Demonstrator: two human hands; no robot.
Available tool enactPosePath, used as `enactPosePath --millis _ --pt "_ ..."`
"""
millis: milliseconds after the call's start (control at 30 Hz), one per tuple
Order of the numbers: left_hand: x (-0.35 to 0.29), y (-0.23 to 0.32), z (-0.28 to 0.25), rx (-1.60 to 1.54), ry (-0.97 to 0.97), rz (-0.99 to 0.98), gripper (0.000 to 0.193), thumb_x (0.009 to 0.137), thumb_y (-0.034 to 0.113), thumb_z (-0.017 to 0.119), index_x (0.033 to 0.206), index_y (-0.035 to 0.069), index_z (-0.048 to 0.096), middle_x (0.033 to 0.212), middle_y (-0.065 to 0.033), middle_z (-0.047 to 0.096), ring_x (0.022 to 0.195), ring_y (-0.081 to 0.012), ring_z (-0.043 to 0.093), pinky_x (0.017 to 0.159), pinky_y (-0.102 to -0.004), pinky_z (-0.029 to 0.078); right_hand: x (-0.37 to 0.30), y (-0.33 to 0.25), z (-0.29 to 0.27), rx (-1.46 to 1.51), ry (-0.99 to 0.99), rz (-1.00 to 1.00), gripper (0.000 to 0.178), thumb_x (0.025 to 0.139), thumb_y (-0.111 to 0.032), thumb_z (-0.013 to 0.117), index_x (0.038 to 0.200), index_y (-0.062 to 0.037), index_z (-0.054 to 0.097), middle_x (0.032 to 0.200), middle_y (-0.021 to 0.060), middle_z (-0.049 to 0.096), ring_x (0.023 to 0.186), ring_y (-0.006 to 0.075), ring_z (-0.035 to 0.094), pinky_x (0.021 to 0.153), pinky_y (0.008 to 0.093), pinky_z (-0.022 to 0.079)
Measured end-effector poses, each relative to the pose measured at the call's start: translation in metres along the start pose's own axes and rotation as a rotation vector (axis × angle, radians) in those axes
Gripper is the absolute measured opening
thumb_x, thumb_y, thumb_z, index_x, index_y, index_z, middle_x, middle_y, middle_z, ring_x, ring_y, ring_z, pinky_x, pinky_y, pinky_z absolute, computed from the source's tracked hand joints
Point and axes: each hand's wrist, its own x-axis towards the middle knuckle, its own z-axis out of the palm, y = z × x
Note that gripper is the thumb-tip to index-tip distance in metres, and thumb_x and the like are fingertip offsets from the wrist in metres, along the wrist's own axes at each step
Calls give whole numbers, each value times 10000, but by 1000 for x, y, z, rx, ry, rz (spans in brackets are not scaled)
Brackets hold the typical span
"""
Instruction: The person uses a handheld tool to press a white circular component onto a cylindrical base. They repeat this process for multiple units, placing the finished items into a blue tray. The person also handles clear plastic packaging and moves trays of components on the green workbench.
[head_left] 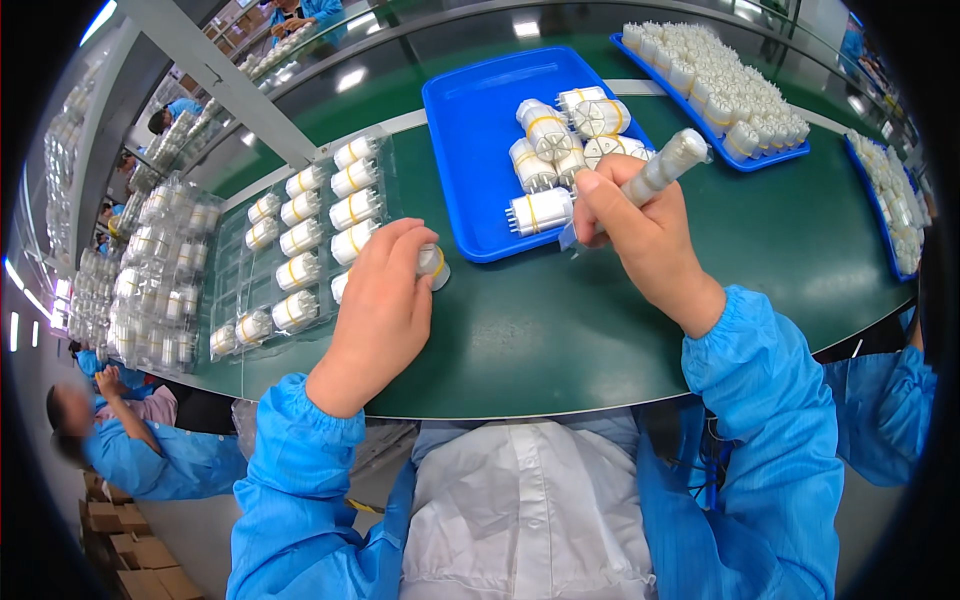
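My left hand [380,300] is closed around a white cylindrical part [434,266] just above the green table, beside a clear plastic tray [232,275] of similar parts. Fingers hide much of that piece. Gripped in my right hand [645,225] is a hand tool [672,163] with a thick handle wrapped in pale tape. Its thin flat tip points down at the near edge of a blue tray [470,225]. Several white cylinders with yellow bands and pins lie in this tray; one white cylinder [540,211] lies on its side close to the tool's tip.
At the far right, a blue tray [745,162] holds dense rows of white parts, and another filled blue tray [880,210] stands beyond it. Stacked clear trays [150,290] stand left. A grey metal post [215,75] rises behind. Other people work nearby, including one person [150,440] at left.
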Motion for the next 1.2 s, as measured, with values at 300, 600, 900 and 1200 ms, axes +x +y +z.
enactPosePath --millis 300,600,900,1200 --pt "61 34 40 -26 83 143 296 859 37 647 1130 -24 546 1069 -211 618 1019 -388 601 883 -444 490 0 2 -6 11 42 0 331 979 -237 597 697 -69 556 640 2 585 614 62 521 563 246 401" --pt "64 26 41 -222 206 165 346 817 85 739 1128 54 590 1025 -143 619 896 -310 623 758 -368 510 -2 -3 -9 6 58 -34 312 976 -205 604 705 -56 566 637 10 598 601 59 525 538 244 400" --pt "31 39 47 -399 30 132 459 714 100 837 1126 46 643 999 -82 656 852 -235 610 719 -333 515 -6 -9 0 16 -11 -105 312 976 -148 596 680 -60 553 624 -8 578 571 56 517 524 242 410" --pt "32 37 45 -425 -62 93 480 719 134 826 1135 32 609 981 -110 648 899 -290 590 765 -382 494 -8 1 4 30 -63 -40 289 960 -141 620 694 -67 536 622 -27 563 587 34 493 522 228 386"
